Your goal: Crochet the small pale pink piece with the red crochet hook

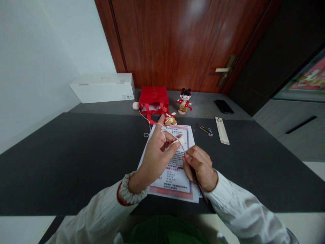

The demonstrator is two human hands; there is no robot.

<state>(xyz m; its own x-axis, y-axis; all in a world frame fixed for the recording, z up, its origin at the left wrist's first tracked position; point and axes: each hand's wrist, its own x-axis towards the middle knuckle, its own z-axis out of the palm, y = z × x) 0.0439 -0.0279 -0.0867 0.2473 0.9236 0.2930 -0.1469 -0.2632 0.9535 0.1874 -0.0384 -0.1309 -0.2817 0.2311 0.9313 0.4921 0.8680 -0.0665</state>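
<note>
Pinched in the fingers of my left hand (158,154) is a small pale pink crochet piece (180,139), curled like a cup. Light yarn (149,127) loops round those fingers and trails back to a pale yarn ball (135,105). My right hand (200,166) is closed around a crochet hook (199,186) with a dark handle; its thin metal tip meets the crochet piece. Both hands are above printed pattern sheets (175,195) with pink borders. Just beyond my left fingertips lies a small crocheted doll body (170,119) in mustard trousers.
A red bag (154,95) stands at the back beside a finished crochet doll (184,101). To the right lie small scissors (203,128), a long white packet (222,131) and a black phone (223,106). A white box (104,88) sits against the wall on the dark table (63,162).
</note>
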